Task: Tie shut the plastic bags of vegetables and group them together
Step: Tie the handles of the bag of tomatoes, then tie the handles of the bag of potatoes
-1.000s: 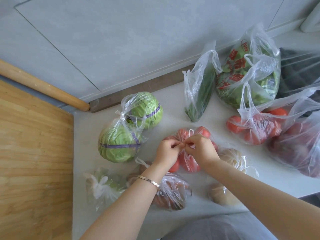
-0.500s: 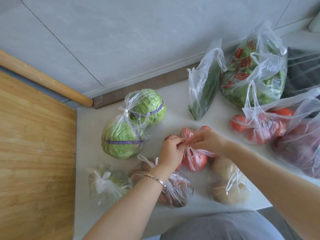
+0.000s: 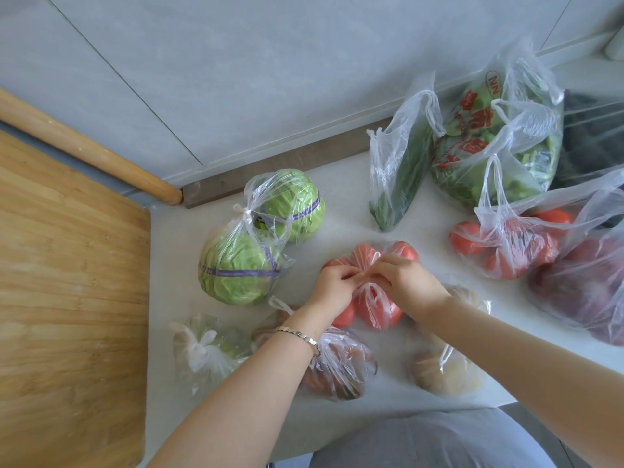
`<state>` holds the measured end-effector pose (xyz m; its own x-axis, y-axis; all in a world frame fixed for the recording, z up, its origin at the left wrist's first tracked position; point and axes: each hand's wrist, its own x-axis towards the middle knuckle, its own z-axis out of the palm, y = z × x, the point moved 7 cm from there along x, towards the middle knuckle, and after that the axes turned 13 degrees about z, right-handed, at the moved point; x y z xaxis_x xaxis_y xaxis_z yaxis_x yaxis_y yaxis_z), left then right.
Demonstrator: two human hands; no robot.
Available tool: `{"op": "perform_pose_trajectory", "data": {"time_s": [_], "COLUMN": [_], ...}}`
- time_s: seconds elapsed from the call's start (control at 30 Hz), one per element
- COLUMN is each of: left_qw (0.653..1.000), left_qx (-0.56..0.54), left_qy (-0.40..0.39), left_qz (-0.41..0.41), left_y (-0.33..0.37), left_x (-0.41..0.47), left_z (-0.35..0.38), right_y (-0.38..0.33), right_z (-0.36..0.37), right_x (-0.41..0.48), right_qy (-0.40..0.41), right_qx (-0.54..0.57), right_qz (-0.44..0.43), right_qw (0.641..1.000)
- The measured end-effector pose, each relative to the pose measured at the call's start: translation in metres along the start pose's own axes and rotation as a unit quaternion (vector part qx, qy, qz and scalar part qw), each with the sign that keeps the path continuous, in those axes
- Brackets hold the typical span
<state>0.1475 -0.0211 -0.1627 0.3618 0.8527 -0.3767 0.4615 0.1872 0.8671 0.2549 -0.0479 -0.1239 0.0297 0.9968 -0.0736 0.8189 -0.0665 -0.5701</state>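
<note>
A clear bag of red tomatoes (image 3: 376,307) lies on the white counter (image 3: 337,184) in the middle. My left hand (image 3: 332,287) and my right hand (image 3: 407,283) both pinch its handles together above it. To the left lies a knotted bag with two green cabbages (image 3: 250,255). Close to me lie a small knotted bag of greens (image 3: 206,349), a bag of brownish vegetables (image 3: 341,366) and a bag of potatoes (image 3: 445,366). At the right stand open bags: cucumbers (image 3: 401,167), leafy greens (image 3: 489,140), more tomatoes (image 3: 513,248) and purple vegetables (image 3: 587,288).
A wooden board (image 3: 67,282) covers the left side of the counter. A wooden rolling pin (image 3: 84,143) lies along the tiled wall behind it. The counter's front edge runs just before my body.
My right hand has drawn back toward my left one over the tomato bag, and both keep working the handles. The bags on the counter have stayed in place.
</note>
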Motion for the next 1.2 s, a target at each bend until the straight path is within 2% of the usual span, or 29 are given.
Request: {"op": "perform_pose_trajectory", "data": {"time_s": [0.13, 0.27, 0.4, 0.53, 0.63, 0.7, 0.8, 0.9, 0.97, 1.03, 1.1, 1.2], "left_qw": [0.998, 0.977, 0.967, 0.961, 0.915, 0.884, 0.901, 0.928, 0.918, 0.895, 0.893, 0.930], "left_qx": [0.063, 0.198, 0.243, 0.267, 0.372, 0.404, 0.320, 0.262, 0.297, 0.339, 0.343, 0.272], "left_qy": [0.008, 0.021, 0.038, 0.046, -0.001, -0.006, -0.032, -0.147, -0.208, -0.259, -0.263, -0.212], "left_qz": [0.026, 0.070, 0.069, 0.055, 0.157, 0.234, 0.293, 0.221, 0.162, 0.131, 0.126, 0.128], "left_y": [0.009, 0.016, 0.015, 0.014, 0.034, 0.050, 0.070, 0.075, 0.070, 0.060, 0.054, 0.052], "left_x": [-0.001, -0.001, 0.003, 0.001, -0.001, -0.007, -0.022, -0.041, -0.053, -0.062, -0.065, -0.064], "left_z": [-0.002, -0.005, -0.007, -0.012, -0.007, -0.007, 0.003, 0.041, 0.067, 0.090, 0.105, 0.110], "right_y": [-0.005, -0.001, 0.008, 0.000, 0.011, 0.023, 0.048, 0.071, 0.083, 0.091, 0.093, 0.090], "right_z": [0.003, 0.008, 0.009, 0.011, -0.015, -0.043, -0.085, -0.101, -0.090, -0.075, -0.068, -0.061], "right_x": [-0.003, -0.018, -0.019, -0.012, -0.006, -0.010, -0.034, -0.066, -0.085, -0.095, -0.099, -0.100], "right_qy": [-0.008, 0.023, 0.010, -0.079, -0.147, -0.136, -0.093, -0.130, -0.176, -0.166, -0.127, -0.101], "right_qx": [-0.190, -0.236, -0.216, -0.171, -0.041, 0.014, 0.021, -0.010, -0.038, -0.039, -0.043, -0.001], "right_qz": [-0.069, -0.083, -0.044, 0.005, 0.131, 0.174, 0.215, 0.281, 0.329, 0.358, 0.365, 0.330], "right_qw": [0.979, 0.968, 0.975, 0.982, 0.979, 0.975, 0.972, 0.951, 0.927, 0.918, 0.921, 0.938]}}
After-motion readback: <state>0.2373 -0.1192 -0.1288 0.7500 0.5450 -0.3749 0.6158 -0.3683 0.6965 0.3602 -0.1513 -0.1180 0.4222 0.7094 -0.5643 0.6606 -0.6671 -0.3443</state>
